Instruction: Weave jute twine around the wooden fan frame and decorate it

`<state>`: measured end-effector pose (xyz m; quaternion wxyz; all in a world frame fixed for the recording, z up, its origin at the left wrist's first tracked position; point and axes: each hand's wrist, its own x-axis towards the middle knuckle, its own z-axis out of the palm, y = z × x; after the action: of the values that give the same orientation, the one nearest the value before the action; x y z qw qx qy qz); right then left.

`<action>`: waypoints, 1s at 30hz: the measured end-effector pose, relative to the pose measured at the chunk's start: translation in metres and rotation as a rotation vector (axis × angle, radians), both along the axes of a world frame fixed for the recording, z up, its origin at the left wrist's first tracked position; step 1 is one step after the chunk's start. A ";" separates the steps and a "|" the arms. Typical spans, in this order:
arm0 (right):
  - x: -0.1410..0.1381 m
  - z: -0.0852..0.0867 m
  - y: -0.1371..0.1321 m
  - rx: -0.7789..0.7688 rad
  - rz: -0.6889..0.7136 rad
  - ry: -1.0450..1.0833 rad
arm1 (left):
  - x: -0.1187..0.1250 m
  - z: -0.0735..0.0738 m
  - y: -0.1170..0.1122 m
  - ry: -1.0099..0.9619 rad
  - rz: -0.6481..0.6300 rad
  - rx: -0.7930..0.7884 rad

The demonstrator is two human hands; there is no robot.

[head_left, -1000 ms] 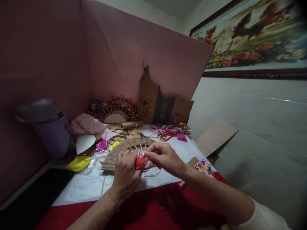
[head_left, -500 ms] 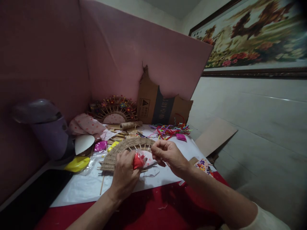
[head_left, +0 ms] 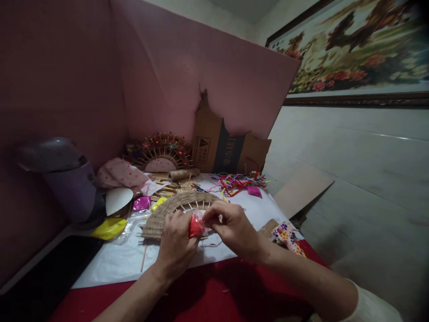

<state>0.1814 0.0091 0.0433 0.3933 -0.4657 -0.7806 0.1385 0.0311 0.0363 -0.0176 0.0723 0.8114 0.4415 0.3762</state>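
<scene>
My left hand [head_left: 178, 237] is closed around a small clear plastic packet with soft red stuff, perhaps clay [head_left: 195, 225], inside. At the packet's open end, the thumb and fingertips of my right hand [head_left: 231, 226] are pinched together; whether they grip the plastic or a bit of the red stuff is hidden. Behind both hands lies a half-round woven twine piece [head_left: 167, 208] with thin sticks across its inner arc and dotted cloth partly covered by my fingers. A loose stick [head_left: 144, 258] rests left of my left wrist.
A finished-looking fan shape [head_left: 160, 165] with coloured flowers leans at the back, beside torn cardboard [head_left: 231, 150]. Coloured pipe cleaners [head_left: 236, 183], a twine roll [head_left: 182, 174] and yellow clay [head_left: 110, 228] lie around. A dark flat panel [head_left: 50, 273] is at left, flowered cloth [head_left: 287, 237] at right.
My right hand has moved left and slightly down, from above the woven piece's right side to the mouth of the red packet. My left hand keeps its hold nearly in place.
</scene>
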 end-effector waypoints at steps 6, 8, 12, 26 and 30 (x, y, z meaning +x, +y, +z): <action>0.002 0.002 0.000 -0.004 0.007 -0.055 | 0.000 0.002 -0.001 -0.009 -0.006 0.012; 0.002 0.001 0.001 -0.017 0.043 -0.051 | 0.000 0.002 -0.002 0.003 -0.021 0.016; -0.001 -0.002 0.003 -0.033 0.035 -0.028 | 0.000 0.002 -0.002 0.032 -0.025 -0.002; 0.015 0.000 0.014 -0.821 0.275 0.901 | 0.000 0.000 0.000 0.032 0.006 -0.036; 0.015 -0.001 0.012 -0.850 0.236 0.838 | 0.000 0.000 0.000 0.033 0.005 -0.028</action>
<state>0.1961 0.0210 0.0426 0.4285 -0.3980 -0.4822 0.6523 0.0310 0.0364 -0.0173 0.0754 0.8152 0.4500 0.3568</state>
